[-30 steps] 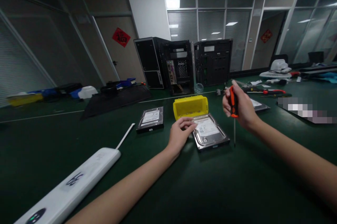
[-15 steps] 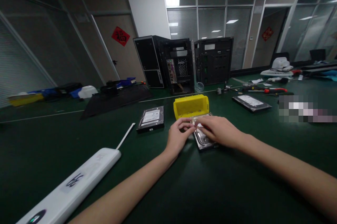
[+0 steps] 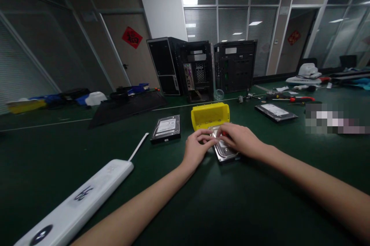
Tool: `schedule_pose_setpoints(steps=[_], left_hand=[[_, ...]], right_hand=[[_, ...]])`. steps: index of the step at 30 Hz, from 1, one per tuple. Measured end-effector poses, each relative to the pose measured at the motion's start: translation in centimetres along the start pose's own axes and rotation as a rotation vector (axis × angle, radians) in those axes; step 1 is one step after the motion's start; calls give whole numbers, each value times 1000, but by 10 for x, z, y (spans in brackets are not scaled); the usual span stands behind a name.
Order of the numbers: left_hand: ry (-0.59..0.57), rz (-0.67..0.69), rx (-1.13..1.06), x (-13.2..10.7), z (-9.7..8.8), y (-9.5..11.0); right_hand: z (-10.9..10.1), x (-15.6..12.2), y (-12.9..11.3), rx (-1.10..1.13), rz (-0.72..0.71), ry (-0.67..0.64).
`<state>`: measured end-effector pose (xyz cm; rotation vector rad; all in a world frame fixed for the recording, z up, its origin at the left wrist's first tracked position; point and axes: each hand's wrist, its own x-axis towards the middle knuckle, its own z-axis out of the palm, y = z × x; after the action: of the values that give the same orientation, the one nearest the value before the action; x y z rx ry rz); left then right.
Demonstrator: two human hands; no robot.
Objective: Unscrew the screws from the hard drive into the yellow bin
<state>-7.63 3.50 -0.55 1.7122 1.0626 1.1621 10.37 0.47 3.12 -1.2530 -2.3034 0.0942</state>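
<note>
A silver hard drive (image 3: 227,152) lies on the green table right in front of me, with its far end close to a yellow plastic bin (image 3: 210,116). My left hand (image 3: 196,146) is curled over the drive's left edge, thumb and fingertips pinched together. From the right, my right hand (image 3: 240,138) reaches over the drive with bent fingers that meet the left fingertips. A small red bit (image 3: 224,133) shows under the right fingers; its kind is hidden. What the left fingertips pinch, if anything, is also hidden.
Other hard drives lie to the left (image 3: 166,128) and right (image 3: 276,112). A white device marked with ink (image 3: 83,196), with a thin rod, sits at the lower left. Black computer cases (image 3: 199,71) stand behind the bin. Pliers and screwdrivers (image 3: 300,99) lie at the back right.
My right hand has shifted slightly and its fingers have curled, so a red bit now shows beneath them. My left hand stays nearly in place.
</note>
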Motion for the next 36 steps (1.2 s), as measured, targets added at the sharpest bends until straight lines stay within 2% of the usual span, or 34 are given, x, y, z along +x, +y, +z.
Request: schedule_pose_setpoints(steps=[8,17,22,25,28,31,34,36], left_hand=[[37,-26,30,-1,-1,2],[39,-78,45,-3,1,6],[21,-75,41,-3,0,6],[50,-42,1,-2,-1,5],[117,1,-53,1,-2,2],[136,16,-77,3,-3,-1],[184,32,-83,4,-3,-5],[203,41,-73,5,-2,-6]], right_hand=[[0,2,2,134,42,-4],[5,9,5,407,205,-46],[6,11,9,544,301,-67],[7,11,10,582,327,-93],[8,11,10,560,338,-107],[7,11,7,463,302,-83],[4,11,4,219,159,-37],[1,12,0,-5,30,-60]])
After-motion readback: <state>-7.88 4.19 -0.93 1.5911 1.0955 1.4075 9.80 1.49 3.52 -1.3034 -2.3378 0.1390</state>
